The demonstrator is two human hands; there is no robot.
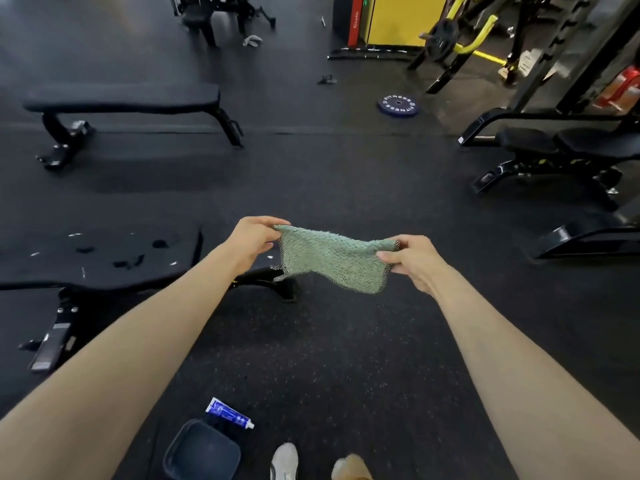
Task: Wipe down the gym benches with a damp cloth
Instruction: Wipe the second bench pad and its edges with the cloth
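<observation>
- Between the two hands, out in front of the person and above the floor [346, 358], the green cloth [334, 259] is hanging spread open; its top edge is sagging a little in the middle; its dark-stitched lower edge is drooping free, touching nothing.
- The left hand [251, 242] is pinching the cloth's upper left corner between thumb and curled fingers; the right hand [414, 261] is gripping the upper right corner the same way, thumb lying on top; both bare forearms are reaching forward.
- Just left of the cloth and lower down, the nearest bench [104, 261] is standing on the floor; its black pad is showing a few dark patches and small bright glints; one of its feet is showing behind the cloth's lower left corner.
- Farther back on the left, a second flat bench [121, 98] is standing well apart from the first; on the right, an adjustable bench [561, 143] is sitting beside a black rack.
- Beyond the cloth, a blue weight plate [397, 105] is lying flat on the floor; behind it, a yellow cabinet [405, 19] is standing at the back.
- Near the person's feet, a blue and white tube [230, 414] is lying just beside a dark container [202, 452]; a white shoe [284, 460] is showing at the bottom edge.
</observation>
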